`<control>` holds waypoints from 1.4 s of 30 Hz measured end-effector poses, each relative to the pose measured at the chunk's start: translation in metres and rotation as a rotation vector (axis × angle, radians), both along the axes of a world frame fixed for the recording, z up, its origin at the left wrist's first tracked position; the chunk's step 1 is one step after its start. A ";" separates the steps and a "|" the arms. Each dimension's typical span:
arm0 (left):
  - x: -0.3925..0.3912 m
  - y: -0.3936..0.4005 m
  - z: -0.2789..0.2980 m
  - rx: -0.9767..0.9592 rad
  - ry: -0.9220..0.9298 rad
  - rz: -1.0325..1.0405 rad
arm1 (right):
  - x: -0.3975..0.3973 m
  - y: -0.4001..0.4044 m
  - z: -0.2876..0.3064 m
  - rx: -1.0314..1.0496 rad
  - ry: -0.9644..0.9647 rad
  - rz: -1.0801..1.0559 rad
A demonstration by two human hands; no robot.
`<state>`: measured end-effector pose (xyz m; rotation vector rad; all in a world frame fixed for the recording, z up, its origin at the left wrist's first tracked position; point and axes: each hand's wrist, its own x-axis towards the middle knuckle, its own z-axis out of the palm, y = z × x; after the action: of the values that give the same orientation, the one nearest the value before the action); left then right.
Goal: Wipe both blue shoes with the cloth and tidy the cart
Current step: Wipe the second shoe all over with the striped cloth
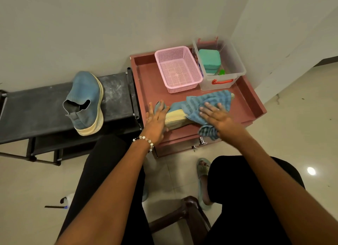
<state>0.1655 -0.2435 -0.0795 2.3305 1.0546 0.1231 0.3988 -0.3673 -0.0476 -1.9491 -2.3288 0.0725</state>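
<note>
left hand (156, 121) flat steadying shoe (176, 116) | right hand (217, 115) flat on cloth (206, 102)

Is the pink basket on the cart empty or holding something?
Empty: the pink basket shows only its perforated bottom and walls, nothing inside.

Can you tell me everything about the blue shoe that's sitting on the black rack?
The blue shoe is a slip-on with a soft, knitted-looking blue upper, no laces, and a thick cream sole with woven-looking bands. It looks worn and dusty. It rests on the dusty black rack, left of the red cart, tipped toward its side, its toe toward the wall and its open heel toward the person. Neither hand touches it.
</note>
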 end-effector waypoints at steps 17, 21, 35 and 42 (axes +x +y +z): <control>0.002 -0.003 -0.002 0.000 -0.028 0.017 | -0.085 0.027 0.002 0.136 0.404 -0.806; 0.002 -0.004 -0.003 0.001 -0.024 -0.007 | -0.138 0.027 -0.002 0.013 0.596 -0.663; -0.002 0.003 -0.007 0.044 -0.121 -0.042 | -0.095 0.004 0.048 -0.201 1.856 -0.903; 0.008 0.018 0.001 0.432 -0.084 -0.154 | -0.020 -0.023 0.069 0.518 2.056 -1.121</control>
<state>0.1737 -0.2250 -0.0783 2.7536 0.8671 0.4226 0.3792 -0.3905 0.0211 -1.1642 0.0818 0.7461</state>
